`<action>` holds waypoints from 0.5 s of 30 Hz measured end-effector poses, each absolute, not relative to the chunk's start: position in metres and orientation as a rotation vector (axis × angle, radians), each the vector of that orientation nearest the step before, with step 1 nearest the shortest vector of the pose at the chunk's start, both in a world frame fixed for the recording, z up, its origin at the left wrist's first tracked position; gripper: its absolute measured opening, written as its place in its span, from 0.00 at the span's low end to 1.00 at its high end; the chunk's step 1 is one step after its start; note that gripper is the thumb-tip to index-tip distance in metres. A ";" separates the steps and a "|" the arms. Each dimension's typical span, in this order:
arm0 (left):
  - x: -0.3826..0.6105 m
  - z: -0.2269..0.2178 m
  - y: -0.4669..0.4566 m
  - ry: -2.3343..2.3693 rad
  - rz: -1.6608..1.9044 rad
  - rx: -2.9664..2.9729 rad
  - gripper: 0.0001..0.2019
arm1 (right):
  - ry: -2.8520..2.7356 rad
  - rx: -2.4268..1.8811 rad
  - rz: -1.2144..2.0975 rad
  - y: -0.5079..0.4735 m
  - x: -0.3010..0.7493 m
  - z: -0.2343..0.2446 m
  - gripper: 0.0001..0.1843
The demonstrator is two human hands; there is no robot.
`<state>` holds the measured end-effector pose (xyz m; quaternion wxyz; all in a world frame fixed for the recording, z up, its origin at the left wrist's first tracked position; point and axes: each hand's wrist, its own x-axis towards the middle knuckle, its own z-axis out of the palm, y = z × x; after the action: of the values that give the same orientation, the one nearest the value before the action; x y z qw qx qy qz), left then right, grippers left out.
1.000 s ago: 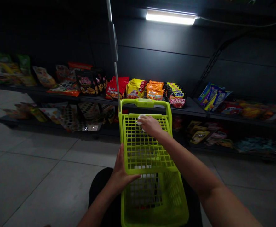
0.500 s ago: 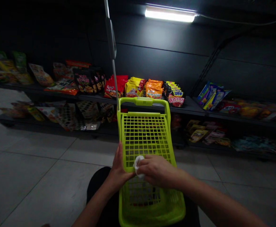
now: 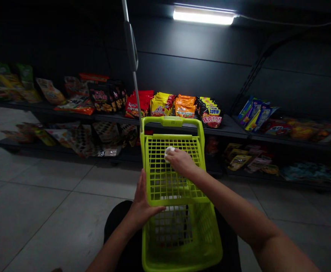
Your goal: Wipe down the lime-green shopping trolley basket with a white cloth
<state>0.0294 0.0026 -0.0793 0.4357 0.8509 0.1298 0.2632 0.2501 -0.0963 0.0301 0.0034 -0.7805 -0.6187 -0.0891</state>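
A lime-green plastic shopping basket [image 3: 206, 241] with a grid lid panel [image 3: 165, 185] and a carry handle stands in front of my knees. My left hand [image 3: 141, 206] grips the basket's left side, its thumb laid over the lower bar of the grid panel. In my right hand [image 3: 182, 163] is a crumpled white cloth [image 3: 169, 153], pressed against the upper part of the grid; whether it is cloth or paper is hard to tell. A long metal pull rod [image 3: 137, 90] with a grey grip rises from the basket's left edge.
Behind the basket runs a dark shelf [image 3: 230, 126] with red, yellow, orange and black snack packets [image 3: 185, 105]. More bags [image 3: 105, 132] lie on the lower shelf. A light tube [image 3: 203, 16] shines above. Grey floor tiles [image 3: 40, 215] spread below.
My right hand has moved the white cloth up the grid, from its lower bar to near the top. My left hand stays in place on the basket.
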 end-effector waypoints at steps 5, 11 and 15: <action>0.027 -0.081 0.002 0.323 0.675 2.132 0.70 | -2.124 -2.225 -0.044 -0.173 0.177 0.021 0.08; 0.025 -0.081 -0.002 0.345 0.633 2.148 0.69 | -2.053 -1.993 0.381 -0.178 0.201 0.053 0.19; 0.025 -0.081 -0.002 0.333 0.645 2.160 0.68 | -1.614 -2.405 -0.102 -0.119 0.270 0.061 0.20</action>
<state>0.0249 -0.0022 -0.0808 0.4182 0.8610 0.1327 0.2571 0.2696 -0.1193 0.0606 0.1216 -0.8237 -0.5527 -0.0351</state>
